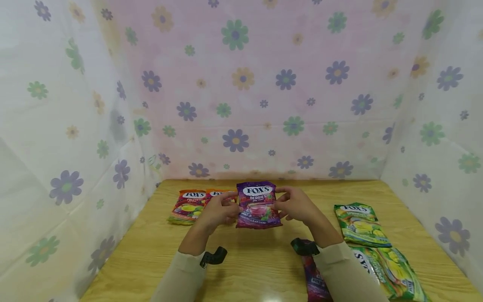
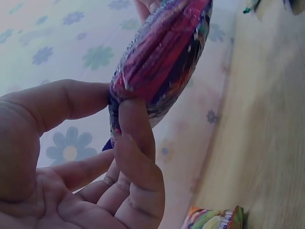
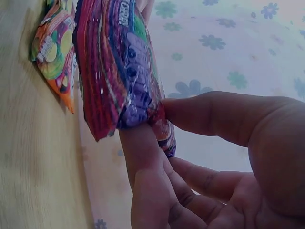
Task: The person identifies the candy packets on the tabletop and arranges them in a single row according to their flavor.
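**Purple candy bag (image 1: 258, 206) held upright between your two hands**

You hold the bag above the far half of the wooden table (image 1: 249, 256), its printed front facing you. Your left hand (image 1: 218, 213) pinches one side edge between thumb and fingers; your right hand (image 1: 297, 205) pinches the other, a narrow grip on both sides. Expect a light, soft load: the shiny film looks slippery and likely to crumple, and the contents may shift inside. The plump side edges, about mid-height, look the best place to take hold; a hard squeeze could strain the seams.

Around you, count two purple bags in all: the one you hold and a second bag (image 1: 315, 274) on the table, partly hidden by your right forearm. Two orange bags (image 1: 188, 206) lie at left, one partly behind your left hand. Two green bags (image 1: 363, 226) lie at right. Behind stands one flowered cloth backdrop (image 1: 264, 90).
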### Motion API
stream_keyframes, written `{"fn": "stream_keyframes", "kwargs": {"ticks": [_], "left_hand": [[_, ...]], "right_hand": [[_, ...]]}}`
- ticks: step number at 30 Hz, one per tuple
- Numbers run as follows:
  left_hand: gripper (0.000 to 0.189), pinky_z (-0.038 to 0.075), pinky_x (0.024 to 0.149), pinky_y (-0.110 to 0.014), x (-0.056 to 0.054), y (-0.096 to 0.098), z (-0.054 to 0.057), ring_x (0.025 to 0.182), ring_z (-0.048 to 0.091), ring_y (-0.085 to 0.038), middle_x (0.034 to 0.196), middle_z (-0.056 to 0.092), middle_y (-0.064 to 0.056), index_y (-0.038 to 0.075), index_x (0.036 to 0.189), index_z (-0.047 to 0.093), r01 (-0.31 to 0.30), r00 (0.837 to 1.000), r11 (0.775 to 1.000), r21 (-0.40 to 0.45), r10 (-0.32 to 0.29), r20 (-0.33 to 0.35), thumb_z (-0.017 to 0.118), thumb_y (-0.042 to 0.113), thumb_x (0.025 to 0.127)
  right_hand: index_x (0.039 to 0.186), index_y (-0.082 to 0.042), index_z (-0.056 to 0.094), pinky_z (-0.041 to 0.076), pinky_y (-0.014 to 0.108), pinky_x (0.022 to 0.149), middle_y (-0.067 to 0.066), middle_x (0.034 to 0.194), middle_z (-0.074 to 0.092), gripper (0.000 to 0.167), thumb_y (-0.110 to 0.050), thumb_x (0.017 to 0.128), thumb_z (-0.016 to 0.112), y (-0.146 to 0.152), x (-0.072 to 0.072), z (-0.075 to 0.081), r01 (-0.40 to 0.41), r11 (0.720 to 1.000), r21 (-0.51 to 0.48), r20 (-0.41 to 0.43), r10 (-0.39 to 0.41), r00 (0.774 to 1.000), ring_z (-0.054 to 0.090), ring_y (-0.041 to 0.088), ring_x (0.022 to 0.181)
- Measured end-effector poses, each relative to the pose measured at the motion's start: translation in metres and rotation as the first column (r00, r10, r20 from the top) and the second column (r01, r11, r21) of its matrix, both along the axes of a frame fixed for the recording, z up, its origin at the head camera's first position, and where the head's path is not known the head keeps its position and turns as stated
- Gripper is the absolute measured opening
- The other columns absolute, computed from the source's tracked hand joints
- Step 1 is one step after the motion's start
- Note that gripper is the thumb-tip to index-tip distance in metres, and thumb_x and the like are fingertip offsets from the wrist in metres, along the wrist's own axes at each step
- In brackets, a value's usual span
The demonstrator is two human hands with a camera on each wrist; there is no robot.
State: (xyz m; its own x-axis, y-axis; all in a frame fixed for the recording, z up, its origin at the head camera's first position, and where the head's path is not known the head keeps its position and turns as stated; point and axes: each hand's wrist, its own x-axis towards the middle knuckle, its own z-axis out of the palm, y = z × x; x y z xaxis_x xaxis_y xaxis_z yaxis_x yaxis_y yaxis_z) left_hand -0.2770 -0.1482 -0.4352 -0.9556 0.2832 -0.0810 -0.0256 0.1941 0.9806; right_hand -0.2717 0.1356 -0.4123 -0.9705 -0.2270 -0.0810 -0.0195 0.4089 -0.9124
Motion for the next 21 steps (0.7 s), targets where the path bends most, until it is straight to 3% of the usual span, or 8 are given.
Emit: {"fn": "stream_keyframes", "kwargs": {"ticks": [4, 16, 21], "left_hand": [[0.062, 0.062, 0.083, -0.047, -0.005, 0.000, -0.001, 0.082, 0.074, -0.023, 0.105, 0.073, -0.012, 0.017, 0.151, 0.052, -0.053, 0.998, 0.999, -0.002, 0.053, -0.036, 0.074, 0.020, 0.094], [0.049, 0.061, 0.076, -0.035, -0.012, -0.001, -0.011, 0.090, 0.073, -0.022, 0.116, 0.072, -0.012, 0.017, 0.141, 0.063, -0.156, 0.986, 0.988, 0.021, 0.157, -0.054, 0.074, 0.021, 0.094], [0.046, 0.061, 0.082, -0.039, -0.013, 0.001, -0.014, 0.094, 0.071, -0.022, 0.118, 0.071, -0.011, 0.020, 0.139, 0.065, -0.202, 0.978, 0.979, 0.017, 0.203, -0.055, 0.075, 0.021, 0.094]], "right_hand": [[0.151, -0.012, 0.051, 0.059, 0.038, 0.063, 0.013, 0.107, 0.070, 0.060, -0.021, 0.095, 0.074, -0.006, -0.005, -0.003, 0.032, 0.999, -0.011, -0.019, -0.032, 0.999, 0.074, 0.023, 0.073], [0.145, -0.013, 0.060, 0.062, 0.042, 0.068, 0.013, 0.107, 0.070, 0.054, -0.016, 0.093, 0.076, -0.022, -0.013, -0.022, 0.114, 0.991, -0.075, -0.146, -0.124, 0.981, 0.074, 0.021, 0.075], [0.137, -0.014, 0.067, 0.062, 0.037, 0.067, 0.010, 0.105, 0.071, 0.046, -0.015, 0.092, 0.077, -0.027, -0.016, -0.033, 0.146, 0.986, -0.079, -0.202, -0.159, 0.966, 0.071, 0.020, 0.073]]}}
